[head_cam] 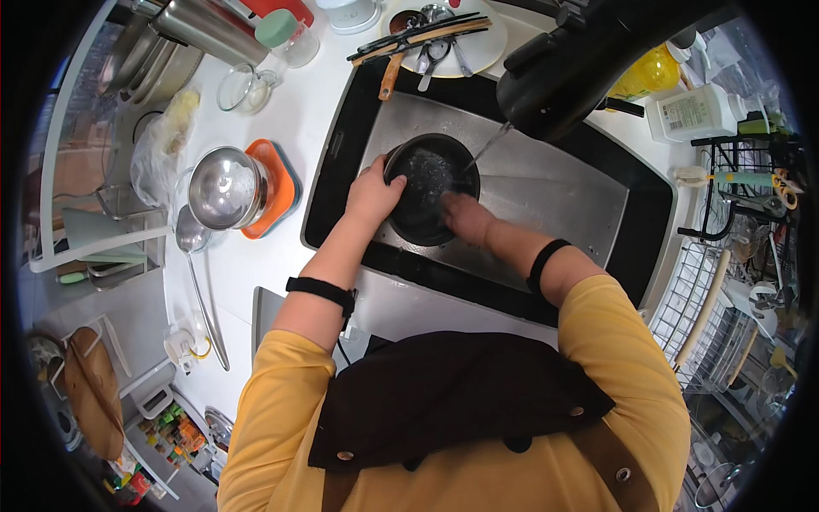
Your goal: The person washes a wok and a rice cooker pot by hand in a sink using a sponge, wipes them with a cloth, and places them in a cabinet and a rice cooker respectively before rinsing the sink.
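A dark round bowl [430,185] with some water in it is held over the steel sink basin [550,198]. My left hand [376,192] grips its left rim, thumb on the inside. My right hand [466,217] is blurred and reaches over the right side into the bowl, its fingertips partly hidden; whether it holds anything cannot be told. From the black faucet [537,96] a thin stream of water falls towards the bowl's right edge.
Chopsticks [422,40] and spoons lie on a white plate [496,38] behind the sink. Stacked metal bowls [224,189], an orange tray [278,185] and a long ladle [205,294] are on the left counter. A white bottle [691,114] stands at right, near a wire rack [684,307].
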